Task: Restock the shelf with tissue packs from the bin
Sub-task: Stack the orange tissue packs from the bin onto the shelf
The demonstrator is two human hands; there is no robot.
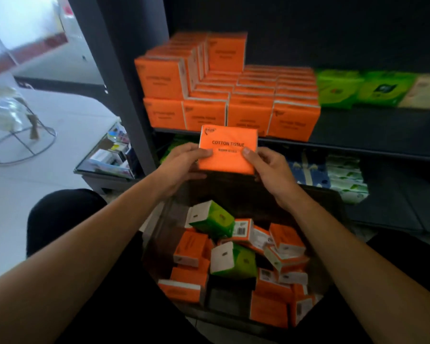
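An orange tissue pack (227,147) marked "COTTON TISSUE" is held up just in front of the shelf edge, above the bin. My left hand (181,165) grips its left side and my right hand (271,170) grips its right side, thumbs on the front face. On the shelf (372,135) stand rows of orange packs (233,100), stacked two high at the left. Below my arms the dark bin (164,234) holds several loose orange packs (191,247) and green packs (214,219).
Green packs (340,88) and a pale pack (425,93) sit on the shelf to the right of the orange rows. A lower shelf holds blue and white-green packs (345,175). The shelf's dark upright post (114,78) stands at left, with a small display case (109,157) and a wire stand (18,135) beyond it.
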